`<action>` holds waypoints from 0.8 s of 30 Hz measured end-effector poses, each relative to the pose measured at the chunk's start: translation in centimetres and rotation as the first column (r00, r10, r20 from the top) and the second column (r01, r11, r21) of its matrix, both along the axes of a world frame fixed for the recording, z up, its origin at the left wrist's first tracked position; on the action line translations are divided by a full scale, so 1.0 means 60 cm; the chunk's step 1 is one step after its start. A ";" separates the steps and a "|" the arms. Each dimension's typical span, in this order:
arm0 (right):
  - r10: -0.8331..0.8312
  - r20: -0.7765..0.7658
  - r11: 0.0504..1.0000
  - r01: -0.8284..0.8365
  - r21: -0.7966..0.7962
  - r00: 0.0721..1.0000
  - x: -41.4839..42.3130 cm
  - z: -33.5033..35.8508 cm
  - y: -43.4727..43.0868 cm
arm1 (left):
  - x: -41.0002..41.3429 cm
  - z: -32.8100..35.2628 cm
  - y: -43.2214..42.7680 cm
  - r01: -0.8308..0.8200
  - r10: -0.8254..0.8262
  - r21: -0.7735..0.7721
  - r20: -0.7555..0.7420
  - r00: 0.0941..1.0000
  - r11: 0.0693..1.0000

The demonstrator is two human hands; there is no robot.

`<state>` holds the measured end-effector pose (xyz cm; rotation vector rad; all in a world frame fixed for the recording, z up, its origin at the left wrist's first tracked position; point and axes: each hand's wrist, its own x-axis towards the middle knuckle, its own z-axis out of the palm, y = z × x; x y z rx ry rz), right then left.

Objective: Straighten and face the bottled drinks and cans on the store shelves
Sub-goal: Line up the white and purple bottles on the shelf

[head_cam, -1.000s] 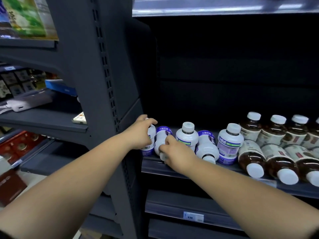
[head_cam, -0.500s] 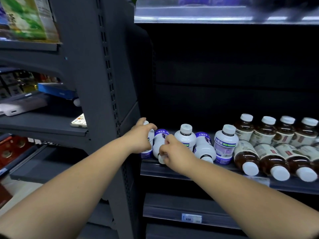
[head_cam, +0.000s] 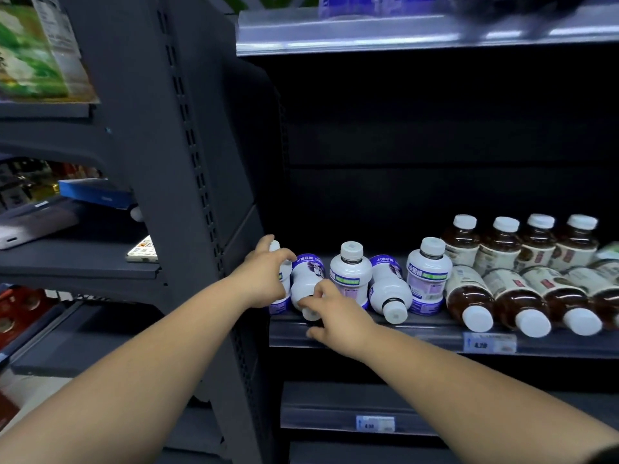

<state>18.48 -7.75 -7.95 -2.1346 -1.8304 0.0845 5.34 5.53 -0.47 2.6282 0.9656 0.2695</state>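
Note:
Several white bottles with purple labels stand or lie at the left end of the dark shelf [head_cam: 435, 339]. My left hand [head_cam: 264, 279] grips the leftmost upright white bottle [head_cam: 284, 289]. My right hand [head_cam: 335, 316] pinches the cap end of a toppled white bottle [head_cam: 306, 283] lying cap-forward beside it. Further right, an upright white bottle [head_cam: 350, 272], another toppled one [head_cam: 388, 289] and an upright one [head_cam: 428, 276] follow. Brown tea bottles [head_cam: 502, 242] stand behind toppled brown bottles [head_cam: 469, 296].
A dark slotted upright post [head_cam: 187, 162] borders the shelf on the left. Beyond it a side shelf [head_cam: 77, 262] carries a blue box and a small card. The shelf above [head_cam: 402, 31] overhangs. Price tags [head_cam: 489, 343] sit on the shelf edges.
My right hand has slid down to the cap end of the toppled white bottle. My left hand keeps its hold on the leftmost bottle. The view has shifted slightly upward.

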 end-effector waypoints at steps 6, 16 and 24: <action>-0.076 -0.115 0.992 0.087 0.095 0.990 -0.008 0.016 0.002 | -0.003 0.004 -0.006 -0.007 0.007 -0.004 -0.012 1.000 1.000; 0.059 0.376 0.994 -0.019 -0.108 0.925 0.012 0.191 0.052 | 0.014 0.034 0.001 -0.060 0.060 0.001 0.099 0.993 0.998; 0.175 0.302 0.962 -0.097 -0.255 0.937 0.072 0.215 0.103 | 0.027 0.050 0.011 -0.119 0.115 0.074 0.058 0.992 0.990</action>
